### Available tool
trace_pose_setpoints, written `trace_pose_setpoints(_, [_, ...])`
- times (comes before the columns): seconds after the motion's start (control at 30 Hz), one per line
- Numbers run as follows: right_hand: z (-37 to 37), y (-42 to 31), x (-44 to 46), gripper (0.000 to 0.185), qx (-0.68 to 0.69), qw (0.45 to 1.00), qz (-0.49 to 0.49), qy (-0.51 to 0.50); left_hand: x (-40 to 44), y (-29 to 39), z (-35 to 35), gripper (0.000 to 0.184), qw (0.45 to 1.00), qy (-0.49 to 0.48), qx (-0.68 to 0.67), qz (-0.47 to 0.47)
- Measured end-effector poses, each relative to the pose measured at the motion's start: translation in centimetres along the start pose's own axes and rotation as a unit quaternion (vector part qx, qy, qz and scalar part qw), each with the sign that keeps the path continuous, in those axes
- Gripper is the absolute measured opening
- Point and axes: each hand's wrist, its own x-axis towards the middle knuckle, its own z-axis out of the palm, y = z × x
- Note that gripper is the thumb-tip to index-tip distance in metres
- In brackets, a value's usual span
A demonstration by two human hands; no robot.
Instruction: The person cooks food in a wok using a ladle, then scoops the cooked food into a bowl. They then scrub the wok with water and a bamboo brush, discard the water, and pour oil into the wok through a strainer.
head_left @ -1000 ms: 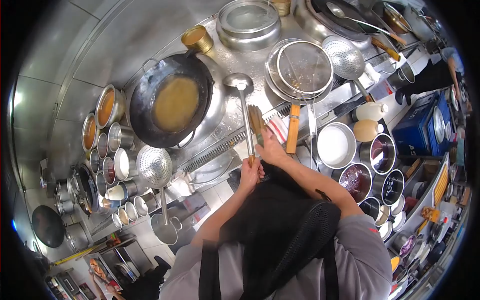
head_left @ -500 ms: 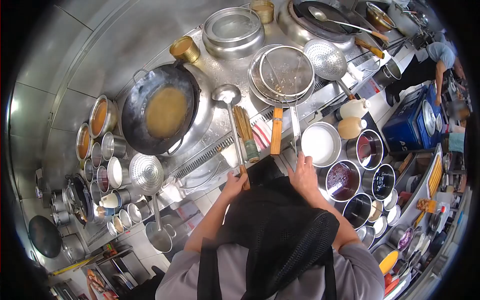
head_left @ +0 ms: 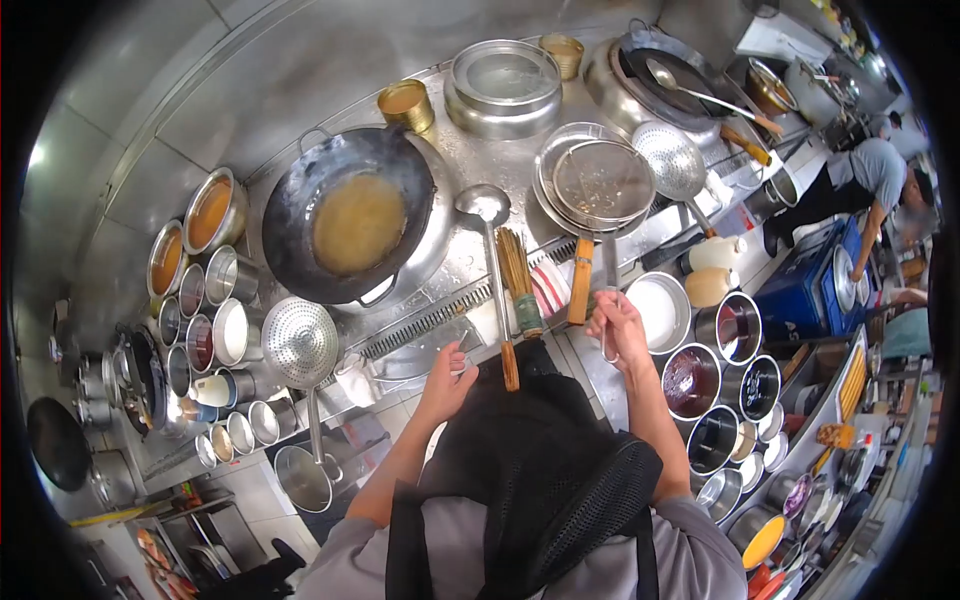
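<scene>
Steel worktop point(head_left: 500, 163) carrying wok point(head_left: 287, 235) and ladle point(head_left: 494, 255); right hand point(head_left: 622, 328) grasping strainer point(head_left: 606, 178) by handle point(head_left: 610, 262); left hand point(head_left: 446, 383) hovering near ladle, grip hanging loose.

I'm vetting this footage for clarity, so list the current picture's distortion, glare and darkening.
Head view: strong fisheye bending, corners black; head view: a white glare spot on the wall at far left, glints on the steel counter; head view: left hand and right hand evenly lit.
</scene>
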Motion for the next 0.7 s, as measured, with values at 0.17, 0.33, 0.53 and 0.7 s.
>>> trace_pose_setpoints(0.17, [3.8, -3.1, -0.5, 0.027, -0.288, 0.954, -0.079, 0.036, -1.1, -2.8, -2.6, 0.062, 0.999, 0.030, -0.027, -0.001])
trace_pose_setpoints(0.33, [10.3, -5.3, 7.8, 0.023, -0.548, 0.795, -0.259, 0.033, -1.9, -2.0, -4.4, 0.059, 0.996, 0.078, -0.038, 0.005])
trace_pose_setpoints(0.53, [10.3, 2.4, 21.9, 0.021, -0.739, 0.637, -0.207, -0.071, -1.5, 2.3, -5.0, 0.052, 0.992, 0.103, -0.049, 0.048])
trace_pose_setpoints(0.7, [11.6, -0.6, 16.8, 0.023, -0.663, 0.713, -0.227, -0.022, 1.5, 5.7, -1.8, 0.045, 0.989, 0.023, -0.091, 0.111])
